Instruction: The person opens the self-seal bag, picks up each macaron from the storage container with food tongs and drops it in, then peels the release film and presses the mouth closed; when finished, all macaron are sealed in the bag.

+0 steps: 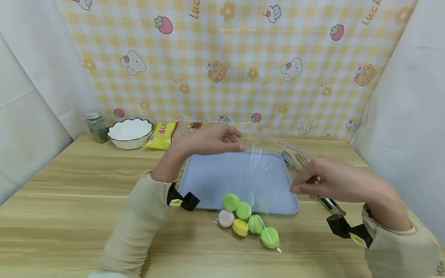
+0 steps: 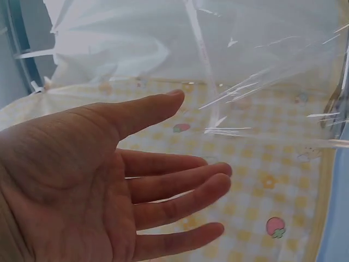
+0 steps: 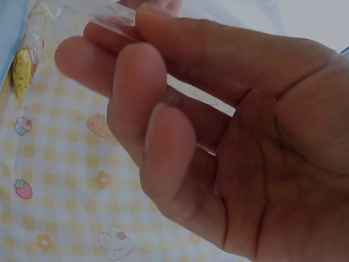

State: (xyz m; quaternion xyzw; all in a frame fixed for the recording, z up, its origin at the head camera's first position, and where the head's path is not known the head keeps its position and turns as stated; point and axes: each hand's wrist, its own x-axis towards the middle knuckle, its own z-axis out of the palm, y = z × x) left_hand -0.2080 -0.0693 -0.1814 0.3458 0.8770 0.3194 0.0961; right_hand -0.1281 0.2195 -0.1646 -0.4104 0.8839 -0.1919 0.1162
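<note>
A clear plastic bag (image 1: 256, 156) spans the space between my two hands, glare streaks running down its film. At its bottom sit several green macarons (image 1: 256, 224), a yellow macaron (image 1: 240, 227) and a pale pink macaron (image 1: 226, 218). My right hand (image 1: 331, 179) pinches the bag's film between thumb and forefinger, its other fingers curled, as the right wrist view shows. On the opposite side my left hand (image 1: 215, 139) is beside the bag's upper edge. In the left wrist view its fingers (image 2: 180, 213) reach out fairly straight, thumb apart, with nothing gripped.
Behind the bag lies a pale blue tray (image 1: 202, 179) on the wooden table (image 1: 76, 215). Metal utensils (image 1: 330, 205) rest right of it, partly behind my right hand. At the back left stand a glass jar (image 1: 97, 127), a white bowl (image 1: 129, 142) and a yellow food packet (image 1: 161, 136).
</note>
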